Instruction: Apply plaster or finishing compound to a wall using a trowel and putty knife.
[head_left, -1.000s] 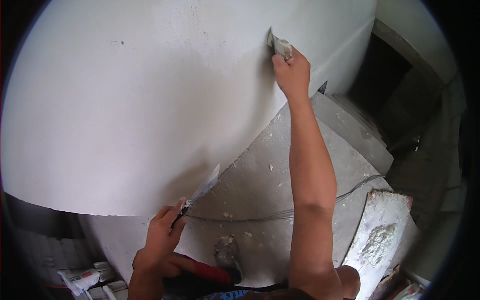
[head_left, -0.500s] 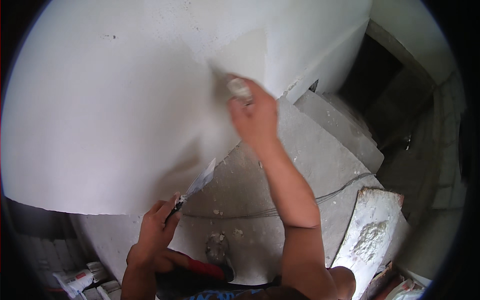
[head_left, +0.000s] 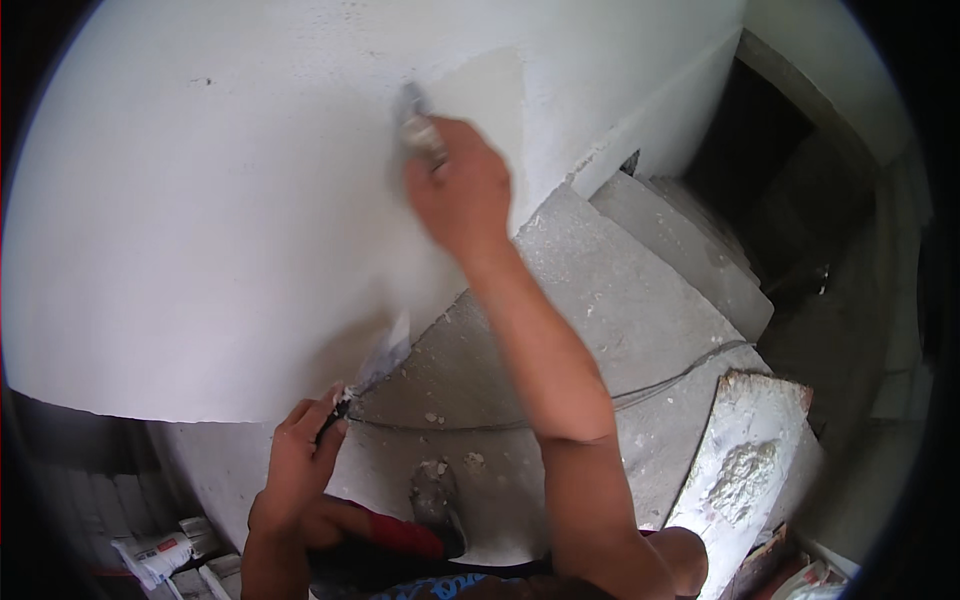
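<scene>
My right hand (head_left: 465,190) is closed round the pale, putty-smeared handle of a putty knife (head_left: 422,135). Its grey blade, smeared by motion, is at the white wall (head_left: 200,230), just left of a darker, damp-looking patch of plaster (head_left: 492,95). Lower down, my left hand (head_left: 300,455) grips a second putty knife (head_left: 388,352) by its dark handle. That wide blade points up and to the right, close to the wall's bottom edge, and whitish putty clings where blade and handle meet.
Below the wall lies a concrete landing (head_left: 590,290) with a thin cable (head_left: 655,390) across it. Concrete steps (head_left: 680,240) descend at right beside a dark opening (head_left: 755,150). A board (head_left: 695,490) bearing a putty heap (head_left: 748,475) rests at lower right. A white bag (head_left: 160,560) lies lower left.
My right hand has swept up and to the left along the wall with its putty knife. My left hand and its putty knife have shifted slightly left in view.
</scene>
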